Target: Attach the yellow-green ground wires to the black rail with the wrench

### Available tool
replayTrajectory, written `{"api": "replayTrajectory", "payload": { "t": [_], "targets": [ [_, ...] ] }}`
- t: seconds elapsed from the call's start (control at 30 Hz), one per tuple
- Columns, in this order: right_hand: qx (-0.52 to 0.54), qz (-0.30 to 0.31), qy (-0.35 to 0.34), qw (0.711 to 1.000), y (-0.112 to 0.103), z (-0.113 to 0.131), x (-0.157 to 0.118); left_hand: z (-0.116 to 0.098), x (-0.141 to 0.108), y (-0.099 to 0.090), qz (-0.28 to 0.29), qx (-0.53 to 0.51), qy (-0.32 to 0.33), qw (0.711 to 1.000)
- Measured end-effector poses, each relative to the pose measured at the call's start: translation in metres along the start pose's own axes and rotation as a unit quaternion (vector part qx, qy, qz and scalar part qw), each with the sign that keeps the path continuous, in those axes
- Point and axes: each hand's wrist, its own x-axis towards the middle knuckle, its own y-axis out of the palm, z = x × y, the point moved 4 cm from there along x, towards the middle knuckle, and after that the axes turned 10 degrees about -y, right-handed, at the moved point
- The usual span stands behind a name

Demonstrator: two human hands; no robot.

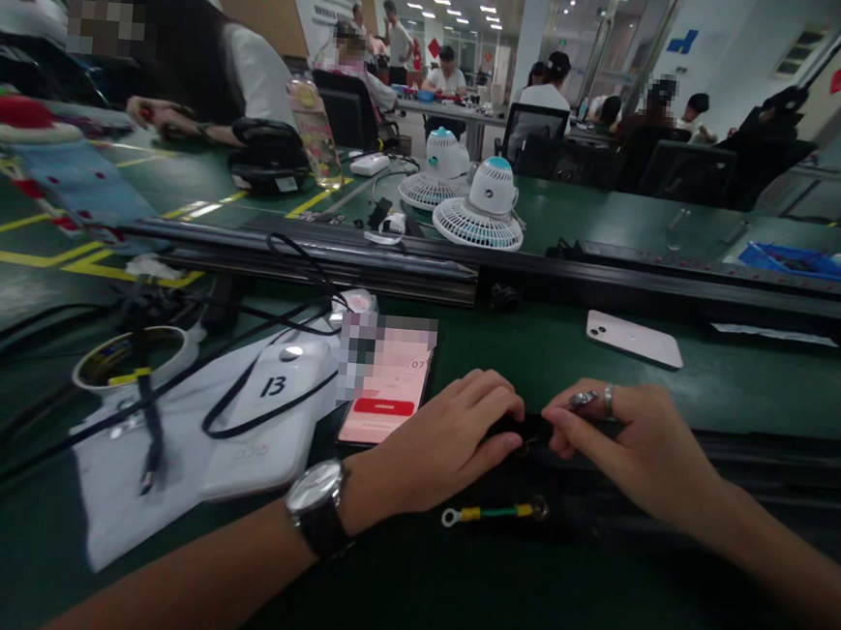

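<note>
My left hand [451, 434], with a watch [317, 496] on its wrist, has its fingers curled and pressed on something dark I cannot make out. Facing it from the right, my right hand [611, 432] is closed in a pinch, with a ring on one finger; what it grips is too dark to tell. A short green-yellow wire [496, 512] with ring terminals lies just below the hands. A lit phone [385, 390] lies beside my left hand, and a pink phone [634, 340] rests beyond my right hand.
Left are a white power bank [267, 419] marked 13, a tape roll [132, 360], paper and black cables. Dark metal rails [337, 260] cross the green table behind. Two white fans [479, 208], a bottle [314, 137] and a blue tray [803, 261] stand farther back. Several people sit beyond.
</note>
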Motion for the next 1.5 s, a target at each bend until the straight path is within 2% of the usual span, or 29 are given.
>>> {"api": "replayTrajectory", "payload": {
  "t": [0.5, 1.5],
  "targets": [
    [-0.039, 0.014, -0.04, 0.998, 0.0019, 0.0038, 0.0008, 0.001, -0.0002, 0.0002, 0.001, 0.008, -0.003, 1.0],
    [-0.042, 0.028, -0.032, 0.998, 0.001, 0.0036, 0.0, -0.0005, 0.0007, -0.0007, 0.005, 0.016, -0.005, 1.0]
  ]
}}
